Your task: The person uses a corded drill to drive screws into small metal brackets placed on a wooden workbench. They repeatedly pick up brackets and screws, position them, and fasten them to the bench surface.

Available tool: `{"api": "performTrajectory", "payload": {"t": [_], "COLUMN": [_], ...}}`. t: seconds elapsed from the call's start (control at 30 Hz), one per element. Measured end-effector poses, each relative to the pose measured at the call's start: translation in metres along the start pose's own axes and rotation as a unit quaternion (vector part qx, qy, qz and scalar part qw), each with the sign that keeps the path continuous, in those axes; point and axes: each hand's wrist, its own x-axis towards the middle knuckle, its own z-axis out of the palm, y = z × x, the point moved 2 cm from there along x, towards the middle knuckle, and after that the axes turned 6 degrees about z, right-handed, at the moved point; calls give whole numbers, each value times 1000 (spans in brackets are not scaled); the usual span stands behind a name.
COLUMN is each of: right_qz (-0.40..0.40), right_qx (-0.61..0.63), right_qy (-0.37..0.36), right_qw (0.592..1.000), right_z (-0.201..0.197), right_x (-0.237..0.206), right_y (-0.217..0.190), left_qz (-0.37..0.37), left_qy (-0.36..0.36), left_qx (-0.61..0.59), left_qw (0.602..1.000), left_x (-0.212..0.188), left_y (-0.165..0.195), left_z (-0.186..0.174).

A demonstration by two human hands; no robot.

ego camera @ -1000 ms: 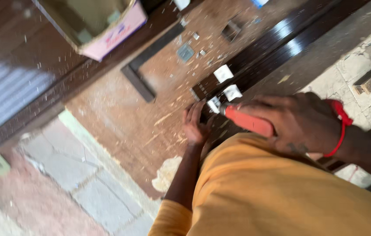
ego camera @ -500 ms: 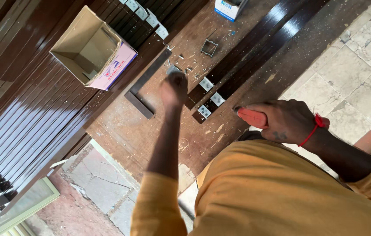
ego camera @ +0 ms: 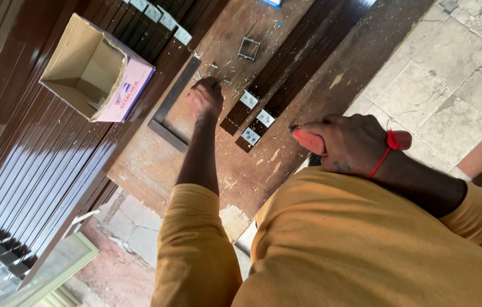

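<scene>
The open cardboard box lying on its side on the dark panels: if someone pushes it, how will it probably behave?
The cardboard box looks empty, so it is probably light and would slide easily on the glossy dark panels. Its thin, frayed walls would likely flex. Flat sides mean it should not roll.

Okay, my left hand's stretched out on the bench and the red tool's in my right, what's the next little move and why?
Probably close the left hand on whatever small piece lies under it and draw it back toward the dark profiles; the right hand holds the red-handled tool near them.
</scene>
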Motion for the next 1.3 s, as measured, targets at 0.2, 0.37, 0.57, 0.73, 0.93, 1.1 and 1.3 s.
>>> {"api": "performTrajectory", "payload": {"t": [0.2, 0.37, 0.57, 0.73, 0.93, 1.1, 1.3], "right_qz": [17, -49, -50, -39, -23, -1, 9], "right_qx": [1, -35, -89, -82, -65, -31, -7], "right_qy": [-47, -12, -43, -32, -17, -29, -20], "right_qw": [999, 998, 994, 995, 997, 999, 1000], "right_z": [0, -2, -5, -2, 4, 1, -6], "right_x": [2, 3, -2, -2, 0, 1, -4], "right_y": [0, -16, -25, -21, -15, -9, 1], "left_qz": [-210, -184, -117, -99, -133, -185, -293], "left_qy": [2, -20, -109, -85, -95, 80, 126], "left_qx": [-128, -137, -98, 88, -18, -271, -759], "left_qw": [969, 973, 982, 987, 986, 941, 568], "left_x": [-26, -25, 4, 6, 7, -18, -100], "left_y": [0, 11, 17, 15, 25, 20, 16], "left_z": [-31, -46, -9, 11, -3, -36, -58]}}
